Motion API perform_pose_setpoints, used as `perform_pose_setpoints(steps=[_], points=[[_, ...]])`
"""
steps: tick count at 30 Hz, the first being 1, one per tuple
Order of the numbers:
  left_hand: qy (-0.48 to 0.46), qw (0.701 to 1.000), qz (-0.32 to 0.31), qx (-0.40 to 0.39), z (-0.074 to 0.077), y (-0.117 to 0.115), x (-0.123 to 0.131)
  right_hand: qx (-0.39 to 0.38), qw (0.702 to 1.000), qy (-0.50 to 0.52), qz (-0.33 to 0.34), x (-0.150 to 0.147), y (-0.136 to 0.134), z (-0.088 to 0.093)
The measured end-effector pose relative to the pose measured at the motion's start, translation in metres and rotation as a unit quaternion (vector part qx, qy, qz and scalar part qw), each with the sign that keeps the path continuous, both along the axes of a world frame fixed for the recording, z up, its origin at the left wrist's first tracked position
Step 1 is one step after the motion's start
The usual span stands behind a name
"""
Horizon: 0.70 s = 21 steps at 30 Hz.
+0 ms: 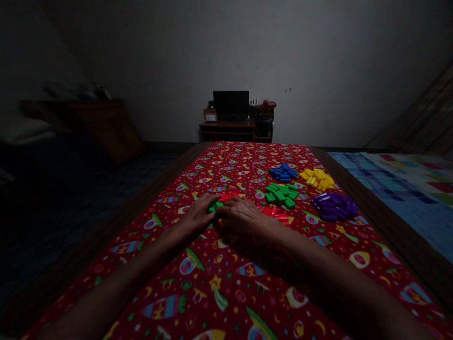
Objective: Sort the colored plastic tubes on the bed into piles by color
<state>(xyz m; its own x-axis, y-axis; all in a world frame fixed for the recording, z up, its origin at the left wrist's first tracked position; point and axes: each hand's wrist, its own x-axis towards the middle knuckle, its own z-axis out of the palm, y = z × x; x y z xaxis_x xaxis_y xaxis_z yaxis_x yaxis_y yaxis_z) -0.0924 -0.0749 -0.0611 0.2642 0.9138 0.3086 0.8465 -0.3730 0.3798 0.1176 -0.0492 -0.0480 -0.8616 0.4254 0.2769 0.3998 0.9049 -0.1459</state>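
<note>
My left hand (198,215) and my right hand (242,215) meet at the middle of a table under a red patterned cloth (226,283). Both have fingers curled around a small cluster of green and red plastic pieces (220,202) held between them. Just right of my right hand lie more red pieces (278,215). Farther right sit sorted heaps: green pieces (282,194), blue pieces (283,173), yellow pieces (317,179) and purple pieces (334,206).
The wooden table edge (392,222) runs along the right, with a blue checked mat (406,189) beyond it. A low desk with a dark monitor (231,105) stands against the far wall. The left side is dark floor with dim furniture (92,123).
</note>
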Motion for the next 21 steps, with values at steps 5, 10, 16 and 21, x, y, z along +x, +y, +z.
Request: perform_pose_setpoints(steps=[5, 10, 16, 21], points=[[-0.060, 0.993, 0.022, 0.098, -0.013, 0.006, 0.003, 0.048, 0.997, -0.008, -0.068, -0.006, -0.005, -0.020], [-0.074, 0.989, -0.041, 0.117, -0.016, 0.006, 0.001, 0.029, 0.994, 0.028, -0.104, 0.000, 0.001, -0.016], [-0.115, 0.991, -0.055, 0.050, -0.010, 0.012, 0.008, -0.013, 0.994, 0.035, -0.102, 0.007, 0.012, -0.006], [-0.149, 0.989, -0.027, -0.002, 0.010, 0.025, 0.021, -0.063, 0.981, 0.099, -0.154, 0.015, 0.022, 0.012]])
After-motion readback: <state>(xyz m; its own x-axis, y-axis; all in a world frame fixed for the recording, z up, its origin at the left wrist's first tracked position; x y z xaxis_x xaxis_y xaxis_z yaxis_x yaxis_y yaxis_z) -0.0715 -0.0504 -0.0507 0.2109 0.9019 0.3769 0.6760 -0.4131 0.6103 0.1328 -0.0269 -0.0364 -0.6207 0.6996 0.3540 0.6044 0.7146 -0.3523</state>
